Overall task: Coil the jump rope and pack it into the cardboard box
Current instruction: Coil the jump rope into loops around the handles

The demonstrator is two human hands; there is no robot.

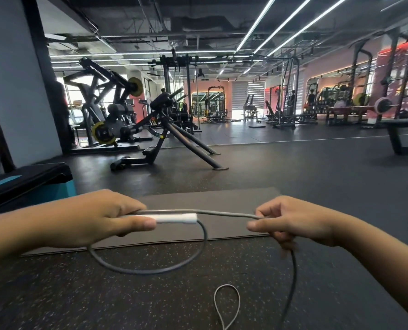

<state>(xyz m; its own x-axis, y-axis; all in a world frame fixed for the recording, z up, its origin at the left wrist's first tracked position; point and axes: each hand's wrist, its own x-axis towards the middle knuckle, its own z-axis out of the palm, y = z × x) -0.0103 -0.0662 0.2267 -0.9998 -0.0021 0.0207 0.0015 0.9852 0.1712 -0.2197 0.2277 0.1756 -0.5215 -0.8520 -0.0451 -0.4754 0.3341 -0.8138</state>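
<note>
Nearest me, a small slack loop of the thin grey jump-rope cord (pixel 226 303) lies on the black speckled rubber floor (pixel 79 294); I read the cord as light, limp and smooth-skinned, likely to spring open unless each turn is pinned. A larger loop hangs from my hands, curving below the left one. My left hand (pixel 91 220) is curled around the white cylindrical plastic handle (pixel 176 218), thumb laid along it, with a pass of cord trapped on top. The handle is rigid and I judge it the best anchor for stacking turns. My right hand (pixel 291 222) pinches the cord between thumb and fingers, the free length dropping from it toward the floor. The span between the hands is nearly straight, held up clear of the floor. Beyond lies a flat dark rectangular exercise mat (pixel 210 198), matte and slightly ribbed. To the left stands a black-topped teal step platform (pixel 31 182). Farther off, black steel gym machines (pixel 165 129) fill the hall. No cardboard box is in view.
</note>
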